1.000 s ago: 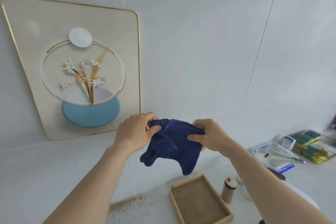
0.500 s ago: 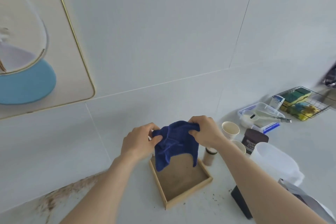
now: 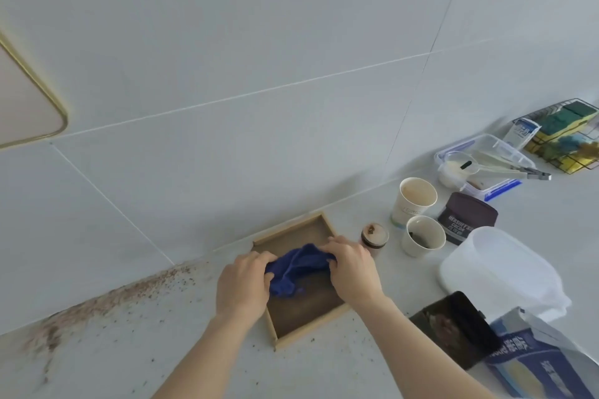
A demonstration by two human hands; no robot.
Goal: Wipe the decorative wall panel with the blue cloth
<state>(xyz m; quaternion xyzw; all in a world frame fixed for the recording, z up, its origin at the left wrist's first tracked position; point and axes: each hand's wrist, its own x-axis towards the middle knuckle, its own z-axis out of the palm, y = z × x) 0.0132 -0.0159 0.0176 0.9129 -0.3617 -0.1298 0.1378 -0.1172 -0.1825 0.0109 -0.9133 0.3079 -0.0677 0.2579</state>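
Over the wooden tray (image 3: 303, 311) near the wall, the left hand (image 3: 243, 288) and right hand (image 3: 353, 272) each pinch an end of the bunched blue cloth (image 3: 296, 269), which sags between them; the decorative wall panel (image 3: 26, 100) sits far left.

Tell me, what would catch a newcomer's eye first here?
Two hands, left and right, grip a blue cloth over a wooden tray at the counter's middle. Brown powder is spilled along the wall's foot at left. Only a gold-edged corner of the wall panel shows at the far left.
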